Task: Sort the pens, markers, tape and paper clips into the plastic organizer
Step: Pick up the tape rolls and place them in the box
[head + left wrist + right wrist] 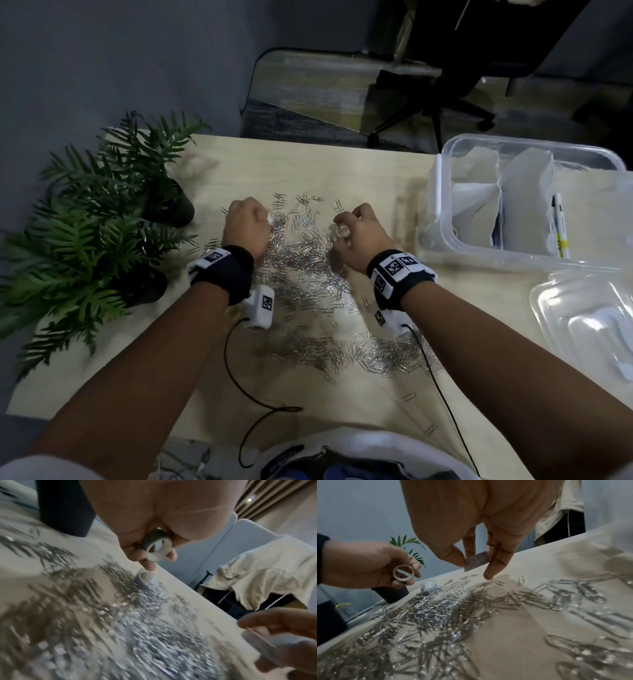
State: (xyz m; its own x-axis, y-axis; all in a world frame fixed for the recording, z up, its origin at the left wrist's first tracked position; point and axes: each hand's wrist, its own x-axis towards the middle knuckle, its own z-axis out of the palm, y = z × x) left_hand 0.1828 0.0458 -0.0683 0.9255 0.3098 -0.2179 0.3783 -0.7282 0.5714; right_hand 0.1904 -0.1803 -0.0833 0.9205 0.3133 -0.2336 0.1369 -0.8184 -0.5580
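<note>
Silver paper clips (308, 274) lie in a wide heap on the pale table (342, 161). My left hand (245, 222) hangs over the heap's far left and grips a small tape roll (157, 549), also in the right wrist view as a ring (403, 573). At the heap's far right, my right hand (356, 229) pinches another tape roll (476, 561) between thumb and fingers. A third small roll (429, 586) stands on the table among the clips, just below the left fingers. The clear plastic organizer (442, 219) stands at the right, a white pen (560, 226) in its right part.
Two potted ferns (102, 222) in black pots (174, 209) crowd the table's left edge. A clear lid (589, 325) lies near the front right. Thin black cables (239, 377) run from the wrists across the near table. An office chair (445, 85) stands beyond the far edge.
</note>
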